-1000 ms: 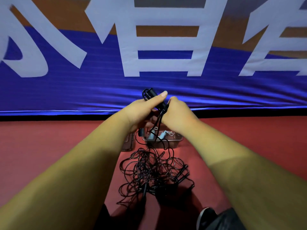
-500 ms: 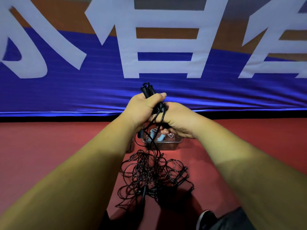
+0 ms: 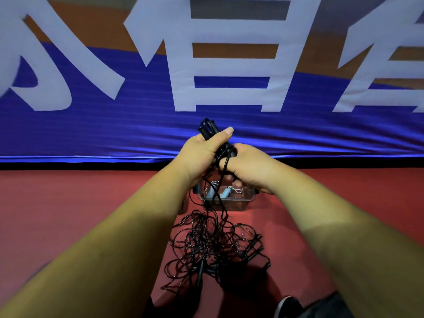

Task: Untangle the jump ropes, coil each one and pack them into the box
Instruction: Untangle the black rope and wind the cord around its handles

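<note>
Gripping the black handles (image 3: 207,129), left hand (image 3: 200,153) meets right hand (image 3: 251,167), fingers (image 3: 226,165) pinching rope (image 3: 214,198).

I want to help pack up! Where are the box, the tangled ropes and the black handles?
box (image 3: 241,204): head view, its clear front wall.
tangled ropes (image 3: 213,246): head view, middle of the pile on the floor.
black handles (image 3: 207,128): head view, tips above the left hand (image 3: 202,152).

Black jump ropes (image 3: 213,246), clear box (image 3: 229,203) with pale blue handles (image 3: 224,193), red floor (image 3: 68,203), blue and orange banner (image 3: 114,134) with white lettering
</note>
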A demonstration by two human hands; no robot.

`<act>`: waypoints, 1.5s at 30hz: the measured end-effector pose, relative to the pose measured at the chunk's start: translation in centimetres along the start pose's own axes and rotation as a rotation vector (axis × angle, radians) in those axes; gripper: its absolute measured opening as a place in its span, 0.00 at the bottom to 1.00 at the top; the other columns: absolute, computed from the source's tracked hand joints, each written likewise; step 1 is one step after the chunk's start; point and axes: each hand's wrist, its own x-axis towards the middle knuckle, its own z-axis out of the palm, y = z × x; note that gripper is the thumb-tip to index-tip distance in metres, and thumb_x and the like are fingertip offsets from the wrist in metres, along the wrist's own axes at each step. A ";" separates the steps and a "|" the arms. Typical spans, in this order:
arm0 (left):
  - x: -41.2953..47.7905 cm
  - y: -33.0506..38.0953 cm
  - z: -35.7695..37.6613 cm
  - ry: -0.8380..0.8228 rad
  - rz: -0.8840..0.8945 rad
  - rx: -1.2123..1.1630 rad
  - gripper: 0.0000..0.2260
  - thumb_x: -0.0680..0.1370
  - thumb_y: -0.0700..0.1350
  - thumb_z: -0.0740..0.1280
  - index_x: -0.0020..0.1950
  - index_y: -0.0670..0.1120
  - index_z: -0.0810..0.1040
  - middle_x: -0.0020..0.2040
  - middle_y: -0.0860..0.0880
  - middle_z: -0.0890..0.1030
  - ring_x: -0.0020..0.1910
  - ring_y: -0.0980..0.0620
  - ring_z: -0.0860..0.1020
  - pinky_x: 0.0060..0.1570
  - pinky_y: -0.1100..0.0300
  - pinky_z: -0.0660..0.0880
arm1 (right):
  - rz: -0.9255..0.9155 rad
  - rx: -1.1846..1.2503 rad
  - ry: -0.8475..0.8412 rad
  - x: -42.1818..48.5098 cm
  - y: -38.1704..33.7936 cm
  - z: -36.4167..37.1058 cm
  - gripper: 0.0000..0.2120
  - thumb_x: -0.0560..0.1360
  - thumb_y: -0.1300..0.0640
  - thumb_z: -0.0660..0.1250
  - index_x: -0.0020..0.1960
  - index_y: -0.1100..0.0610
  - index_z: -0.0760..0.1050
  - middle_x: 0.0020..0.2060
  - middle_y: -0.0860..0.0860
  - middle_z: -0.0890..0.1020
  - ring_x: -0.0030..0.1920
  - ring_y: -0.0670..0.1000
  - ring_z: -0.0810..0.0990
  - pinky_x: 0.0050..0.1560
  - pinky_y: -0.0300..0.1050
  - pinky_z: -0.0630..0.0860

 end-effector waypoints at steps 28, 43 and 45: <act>-1.1 -1.1 -2.2 -0.528 -0.181 0.553 0.14 0.88 0.46 0.58 0.54 0.43 0.80 0.46 0.43 0.84 0.43 0.49 0.79 0.48 0.58 0.74 | 0.168 0.481 -0.063 0.0 0.5 -1.8 0.15 0.81 0.47 0.70 0.60 0.55 0.71 0.34 0.53 0.74 0.28 0.47 0.61 0.24 0.36 0.51; -0.7 -0.4 -4.8 -0.515 -0.087 0.595 0.11 0.77 0.32 0.71 0.53 0.44 0.87 0.49 0.38 0.86 0.43 0.47 0.83 0.52 0.52 0.80 | 0.468 0.055 -0.931 -2.9 0.6 -0.8 0.10 0.84 0.62 0.60 0.45 0.62 0.72 0.36 0.58 0.77 0.24 0.45 0.66 0.18 0.34 0.61; -0.7 0.2 -4.2 -0.494 -0.018 0.647 0.11 0.74 0.32 0.73 0.50 0.46 0.88 0.50 0.39 0.87 0.46 0.44 0.83 0.60 0.42 0.79 | 0.504 -0.007 -0.858 -2.6 1.0 0.1 0.04 0.83 0.62 0.62 0.50 0.60 0.70 0.35 0.58 0.77 0.25 0.46 0.65 0.19 0.33 0.60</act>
